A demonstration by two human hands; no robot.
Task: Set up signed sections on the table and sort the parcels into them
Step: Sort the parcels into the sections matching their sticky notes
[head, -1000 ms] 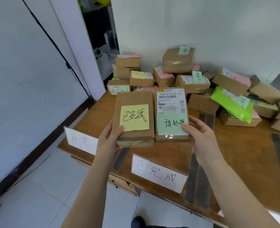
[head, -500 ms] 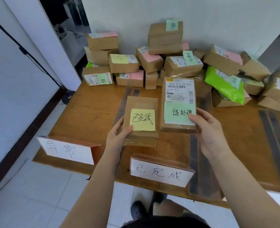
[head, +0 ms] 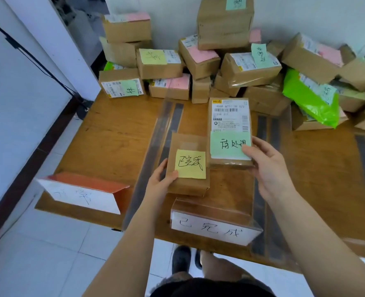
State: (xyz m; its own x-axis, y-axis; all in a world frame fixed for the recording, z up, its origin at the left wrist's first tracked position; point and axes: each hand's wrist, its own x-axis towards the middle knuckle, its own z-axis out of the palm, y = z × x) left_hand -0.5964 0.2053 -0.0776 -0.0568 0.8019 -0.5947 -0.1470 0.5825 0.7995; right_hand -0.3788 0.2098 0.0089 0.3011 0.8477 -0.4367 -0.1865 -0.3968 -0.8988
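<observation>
Two parcels are held above the table (head: pixel 113 133), near its front edge, one in each hand. The left parcel (head: pixel 188 185), brown with a yellow note, is gripped by the left hand (head: pixel 159 183). The right parcel (head: pixel 229 125), with a printed label and a green note, is gripped by the right hand (head: pixel 267 168). Two signs are seen: a white one (head: pixel 211 228) and an orange-backed one (head: pixel 81 194). Many parcels are piled behind.
</observation>
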